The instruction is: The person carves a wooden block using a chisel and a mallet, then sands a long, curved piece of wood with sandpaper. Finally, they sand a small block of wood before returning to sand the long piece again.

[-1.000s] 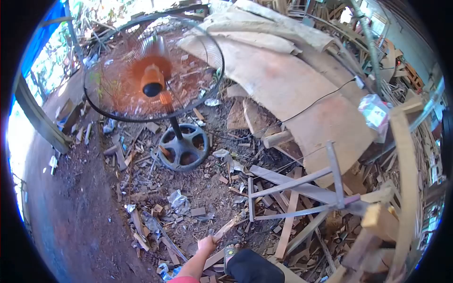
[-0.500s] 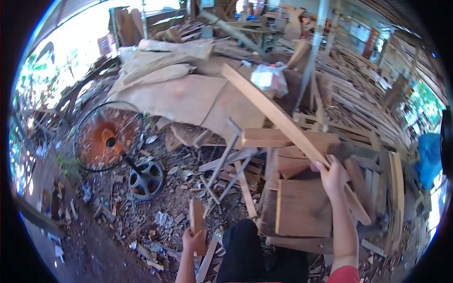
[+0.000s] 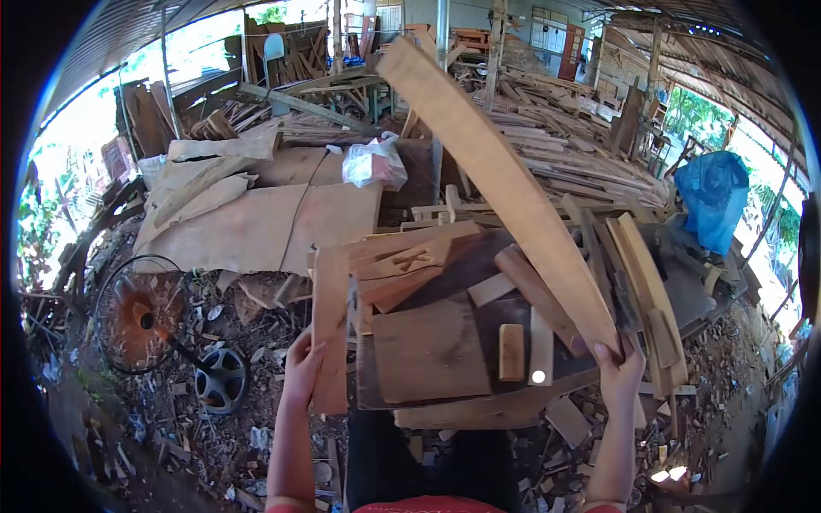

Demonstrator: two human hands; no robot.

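My left hand (image 3: 304, 363) grips a flat reddish-brown board (image 3: 330, 316), held upright at the left edge of the work surface. In my right hand (image 3: 619, 368) is the lower end of a long curved plank (image 3: 505, 188), which slants up and to the left across the view. Between my hands a square wooden panel (image 3: 432, 349) lies on the dark tabletop (image 3: 479, 299). Right of it are a small wooden block (image 3: 511, 352) and a pale strip (image 3: 540, 342).
Left, a fan (image 3: 147, 321) stands on debris-strewn ground. Beyond the worktop lie large slabs (image 3: 231, 227) and a plastic bag (image 3: 374, 164). Stacked boards (image 3: 654, 299) and a blue tarp (image 3: 711, 201) are at the right, with timber piles behind.
The view has turned to the right and up. My left hand has raised its board beside the worktop. The curved plank now looms larger, held near its lower end rather than partway along.
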